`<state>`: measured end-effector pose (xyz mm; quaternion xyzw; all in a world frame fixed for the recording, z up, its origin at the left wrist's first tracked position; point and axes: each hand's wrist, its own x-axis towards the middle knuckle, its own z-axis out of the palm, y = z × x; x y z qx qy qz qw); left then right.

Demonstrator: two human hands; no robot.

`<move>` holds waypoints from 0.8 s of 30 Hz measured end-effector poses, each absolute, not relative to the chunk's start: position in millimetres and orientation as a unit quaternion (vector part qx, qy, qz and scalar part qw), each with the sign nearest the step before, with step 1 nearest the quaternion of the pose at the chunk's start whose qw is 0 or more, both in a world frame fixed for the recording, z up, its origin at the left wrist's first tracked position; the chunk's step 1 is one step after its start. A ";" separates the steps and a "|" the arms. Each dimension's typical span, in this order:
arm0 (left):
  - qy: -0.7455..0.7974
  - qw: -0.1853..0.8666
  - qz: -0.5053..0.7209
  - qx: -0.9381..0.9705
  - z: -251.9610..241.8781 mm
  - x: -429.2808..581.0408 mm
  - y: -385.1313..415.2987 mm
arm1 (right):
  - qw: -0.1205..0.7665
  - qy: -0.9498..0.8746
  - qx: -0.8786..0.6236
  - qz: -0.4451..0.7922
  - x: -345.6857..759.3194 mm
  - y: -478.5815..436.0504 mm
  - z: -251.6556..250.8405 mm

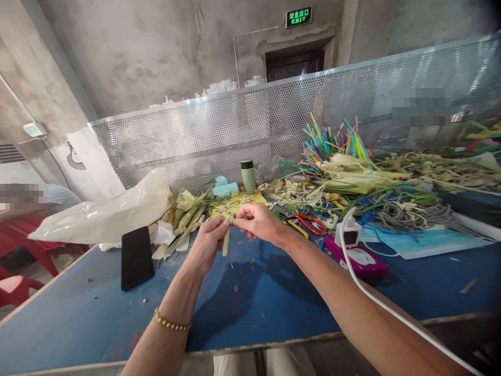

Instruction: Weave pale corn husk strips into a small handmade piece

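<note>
Above the blue table, my left hand (210, 241) pinches a pale green strip of husk-like material (226, 244), whose loose end hangs down. My right hand (256, 221) meets it from the right, thumb and fingers pressed together at the strip's upper end. Just behind both hands lies a yellow sheet (256, 198) strewn with plant scraps. Dried husks (191, 214) are heaped left of the hands. Red-handled scissors (313, 225) lie to the right of my right hand.
A black phone (136, 258) lies at left on the blue table (86, 318), near a plastic bag (117, 211). Behind stands a green bottle (248, 177). At right are a purple box (358, 261), a white cable (376, 303), blue masks (422, 243) and bundled strips (352, 183).
</note>
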<state>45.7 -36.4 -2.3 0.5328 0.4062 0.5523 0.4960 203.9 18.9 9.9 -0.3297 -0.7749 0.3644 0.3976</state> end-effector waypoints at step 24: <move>0.366 0.531 0.568 0.511 -7.4 45.3 -31.3 | 0.428 -0.653 -0.267 0.565 201.5 15.1 8.5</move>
